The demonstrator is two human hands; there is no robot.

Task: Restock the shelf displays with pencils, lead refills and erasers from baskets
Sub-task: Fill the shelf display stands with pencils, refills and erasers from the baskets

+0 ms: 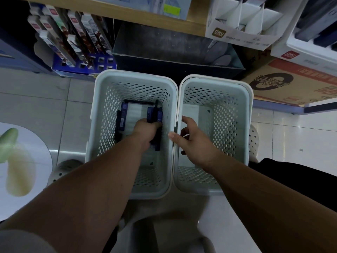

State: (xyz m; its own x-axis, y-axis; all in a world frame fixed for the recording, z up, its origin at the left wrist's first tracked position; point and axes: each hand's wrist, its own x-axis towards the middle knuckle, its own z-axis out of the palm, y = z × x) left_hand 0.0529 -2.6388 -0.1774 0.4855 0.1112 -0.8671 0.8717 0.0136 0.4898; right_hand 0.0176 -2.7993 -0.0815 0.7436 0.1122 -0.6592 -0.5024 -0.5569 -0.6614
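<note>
The left hand [145,127] is down inside the left basket [135,74], its fingers curled round a small bundle of blue lead refill packs [155,115], one of them marked HB. The packs look light, stiff and smooth-sided, so a loose bundle could slide apart. A firm grip across their middle seems the safest hold. More spare packs [122,115] lie along the basket's left wall. The right hand [193,137] hangs over the right basket [217,80] near the shared rims, fingers loosely bent and holding nothing. Whether its thumb touches a rim I cannot tell. Both baskets stand side by side on the tiled floor [36,92], below the shelf displays [237,31].
</note>
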